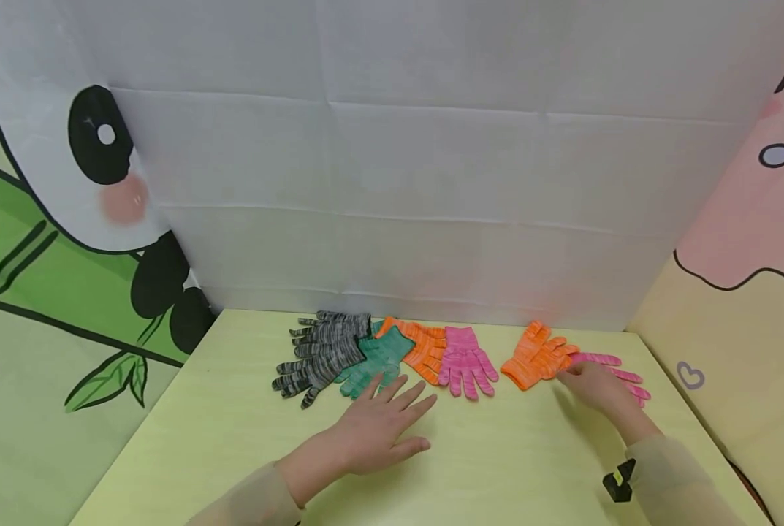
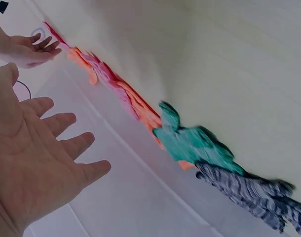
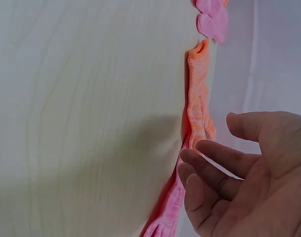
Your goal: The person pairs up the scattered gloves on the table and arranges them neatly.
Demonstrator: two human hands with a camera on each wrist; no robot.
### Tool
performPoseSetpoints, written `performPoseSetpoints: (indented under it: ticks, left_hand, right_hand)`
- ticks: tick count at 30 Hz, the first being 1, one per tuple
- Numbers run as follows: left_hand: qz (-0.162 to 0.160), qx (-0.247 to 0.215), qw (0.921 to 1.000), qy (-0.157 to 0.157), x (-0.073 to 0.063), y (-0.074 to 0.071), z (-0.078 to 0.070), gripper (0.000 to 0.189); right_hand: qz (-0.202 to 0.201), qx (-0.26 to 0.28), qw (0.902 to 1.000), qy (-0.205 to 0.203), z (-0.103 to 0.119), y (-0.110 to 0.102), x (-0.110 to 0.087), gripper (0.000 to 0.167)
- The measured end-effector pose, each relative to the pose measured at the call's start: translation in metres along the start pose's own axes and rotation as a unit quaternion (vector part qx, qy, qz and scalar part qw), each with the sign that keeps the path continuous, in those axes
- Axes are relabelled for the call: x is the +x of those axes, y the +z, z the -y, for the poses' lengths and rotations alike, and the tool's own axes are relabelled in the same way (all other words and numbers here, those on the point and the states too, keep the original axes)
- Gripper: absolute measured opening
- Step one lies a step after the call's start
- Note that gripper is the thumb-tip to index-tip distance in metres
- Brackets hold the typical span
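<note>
My right hand (image 1: 595, 389) hovers at a pink knit glove (image 1: 628, 375) at the far right, partly covering it. In the right wrist view its fingers (image 3: 214, 180) bend loosely and the thumb stands apart, with nothing held between. An orange glove (image 1: 533, 358) lies just left, its fingers touching the pink one. My left hand (image 1: 375, 432), fingers spread, is over the table in front of a green glove (image 1: 385, 358). Left of that lie two grey-and-black gloves (image 1: 322, 367), overlapping the green. Behind and right are another orange glove (image 1: 424, 343) and another pink glove (image 1: 462, 352).
The gloves lie in a row along the back of the pale yellow table (image 1: 497, 460). A white sheet (image 1: 431, 168) rises behind it. Cartoon-printed panels (image 1: 56, 307) flank the left and right sides.
</note>
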State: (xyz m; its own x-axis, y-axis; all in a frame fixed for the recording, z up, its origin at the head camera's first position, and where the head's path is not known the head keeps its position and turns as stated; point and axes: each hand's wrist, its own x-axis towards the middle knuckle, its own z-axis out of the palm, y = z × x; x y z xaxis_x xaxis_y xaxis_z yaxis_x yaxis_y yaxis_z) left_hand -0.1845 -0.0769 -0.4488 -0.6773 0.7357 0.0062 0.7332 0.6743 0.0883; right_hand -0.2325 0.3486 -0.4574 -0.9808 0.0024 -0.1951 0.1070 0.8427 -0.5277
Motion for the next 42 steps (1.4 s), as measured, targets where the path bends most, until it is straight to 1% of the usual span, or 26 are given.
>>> performPoseSetpoints:
  ticks: [3, 5, 9, 14, 17, 20, 22, 25, 26, 27, 28, 29, 30, 32, 33, 34, 36, 38, 39, 41, 42]
  left_hand:
    - [-0.002, 0.012, 0.9995, 0.028, 0.009, 0.008, -0.01, 0.067]
    - [0.002, 0.016, 0.999, 0.043, 0.014, 0.013, -0.016, 0.067]
    - [0.014, 0.013, 0.998, 0.061, 0.022, 0.02, -0.028, 0.067]
    - [0.024, 0.012, 0.9973, 0.069, 0.027, 0.025, -0.037, 0.067]
    - [0.029, 0.012, 0.9971, 0.069, 0.029, 0.028, -0.041, 0.066]
    - [0.035, 0.01, 0.9971, 0.067, 0.03, 0.031, -0.045, 0.066]
    - [0.039, 0.007, 0.9969, 0.068, 0.03, 0.032, -0.046, 0.067]
    - [0.045, 0.002, 0.9965, 0.07, 0.03, 0.034, -0.048, 0.067]
    - [0.047, 0.002, 0.9965, 0.07, 0.03, 0.034, -0.048, 0.067]
    - [0.047, 0.003, 0.9965, 0.069, 0.029, 0.034, -0.049, 0.067]
    - [0.047, 0.005, 0.9965, 0.068, 0.029, 0.034, -0.049, 0.067]
    - [0.047, 0.008, 0.9966, 0.067, 0.028, 0.034, -0.049, 0.067]
    - [0.046, 0.011, 0.9968, 0.065, 0.028, 0.034, -0.05, 0.067]
    - [0.044, 0.017, 0.9969, 0.063, 0.027, 0.034, -0.05, 0.067]
    - [0.043, 0.019, 0.9969, 0.063, 0.027, 0.034, -0.05, 0.067]
    - [0.044, 0.019, 0.9969, 0.063, 0.027, 0.034, -0.05, 0.067]
    - [0.044, 0.021, 0.9967, 0.064, 0.027, 0.035, -0.05, 0.067]
    - [0.046, 0.022, 0.9966, 0.065, 0.026, 0.035, -0.05, 0.067]
    - [0.048, 0.022, 0.9965, 0.065, 0.026, 0.034, -0.049, 0.067]
    - [0.05, 0.023, 0.9964, 0.065, 0.024, 0.034, -0.049, 0.067]
    - [0.05, 0.023, 0.9964, 0.065, 0.023, 0.033, -0.048, 0.067]
  right_hand:
    - [0.011, 0.032, 0.9993, 0.017, 0.001, 0.003, 0.006, 0.035]
    - [0.014, 0.053, 0.9979, 0.034, 0.0, 0.005, 0.01, 0.035]
    - [0.012, 0.085, 0.9945, 0.06, -0.002, 0.008, 0.017, 0.035]
    - [-0.007, 0.105, 0.9915, 0.077, 0.002, 0.014, 0.025, 0.039]
    - [-0.026, 0.103, 0.9907, 0.084, 0.005, 0.02, 0.029, 0.043]
    - [-0.044, 0.102, 0.9889, 0.099, 0.006, 0.024, 0.032, 0.044]
    - [-0.058, 0.114, 0.9853, 0.113, 0.008, 0.026, 0.034, 0.043]
    - [-0.088, 0.151, 0.9753, 0.135, 0.01, 0.03, 0.035, 0.038]
    - [-0.096, 0.179, 0.969, 0.14, 0.011, 0.031, 0.036, 0.035]
    - [-0.103, 0.223, 0.9583, 0.147, 0.012, 0.032, 0.037, 0.032]
    - [-0.109, 0.267, 0.9451, 0.154, 0.013, 0.032, 0.038, 0.028]
    - [-0.113, 0.315, 0.9291, 0.157, 0.014, 0.033, 0.039, 0.025]
    - [-0.116, 0.361, 0.9106, 0.165, 0.016, 0.033, 0.039, 0.022]
    - [-0.127, 0.443, 0.8699, 0.176, 0.02, 0.034, 0.039, 0.021]
    - [-0.132, 0.471, 0.853, 0.183, 0.022, 0.033, 0.039, 0.023]
    - [-0.135, 0.49, 0.8402, 0.189, 0.023, 0.033, 0.039, 0.026]
    - [-0.136, 0.518, 0.8218, 0.195, 0.026, 0.033, 0.037, 0.036]
    - [-0.123, 0.539, 0.81, 0.196, 0.026, 0.032, 0.035, 0.04]
    - [-0.112, 0.552, 0.8032, 0.193, 0.027, 0.031, 0.034, 0.04]
    - [-0.087, 0.579, 0.7882, 0.188, 0.026, 0.029, 0.031, 0.031]
    - [-0.077, 0.592, 0.7801, 0.186, 0.026, 0.027, 0.029, 0.022]
